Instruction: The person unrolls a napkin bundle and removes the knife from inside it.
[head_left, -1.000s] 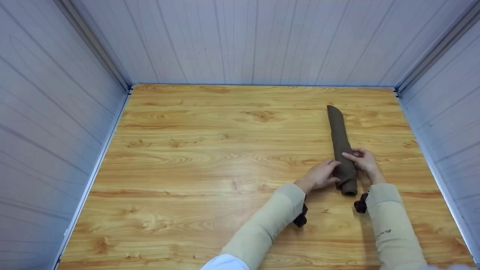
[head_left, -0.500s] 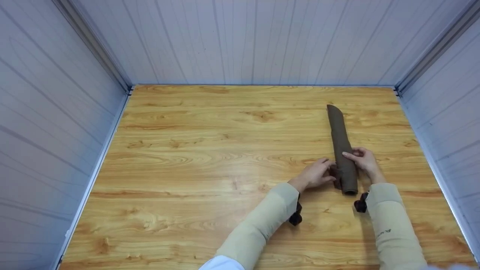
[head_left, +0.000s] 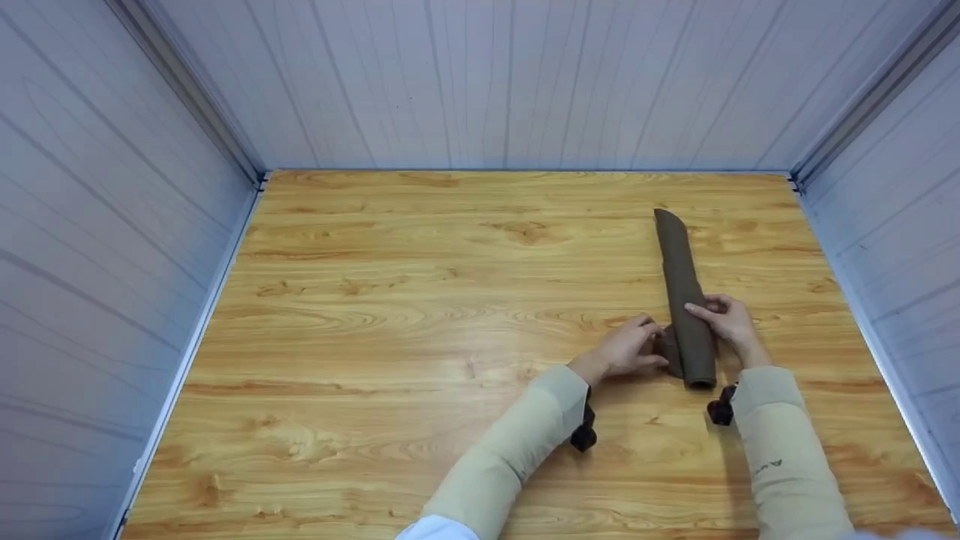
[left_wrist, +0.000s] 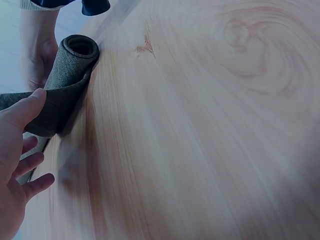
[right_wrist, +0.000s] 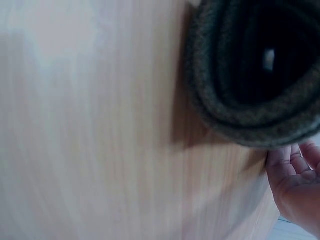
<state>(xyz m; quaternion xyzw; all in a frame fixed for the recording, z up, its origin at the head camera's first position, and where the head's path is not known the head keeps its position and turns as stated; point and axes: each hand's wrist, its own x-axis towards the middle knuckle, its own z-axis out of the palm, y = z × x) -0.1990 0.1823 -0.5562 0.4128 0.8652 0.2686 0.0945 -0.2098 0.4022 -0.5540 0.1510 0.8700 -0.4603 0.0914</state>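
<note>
A dark brown mat of thick, woven-looking material (head_left: 681,270) lies rolled into a long tube, pointing away from me on the right side of the table. At its near left side a loose flap (left_wrist: 52,107) sticks out from the roll. My left hand (head_left: 624,349) pinches this flap, thumb above and fingers below it in the left wrist view. My right hand (head_left: 731,322) holds the roll from the right, its thumb lying on top; some of its fingers are hidden behind the roll. The right wrist view shows the roll's hollow near end (right_wrist: 250,117) with its layers.
The wood-grain table (head_left: 420,315) stretches far to the left of the roll. Pale panels enclose it: a back wall (head_left: 480,82), a left wall (head_left: 97,247) and a right wall (head_left: 892,202). Dark devices hang under both sleeve cuffs.
My left hand has moved a little left and drawn the flap out from the top of the roll to its left side. My right hand and the roll have stayed in place.
</note>
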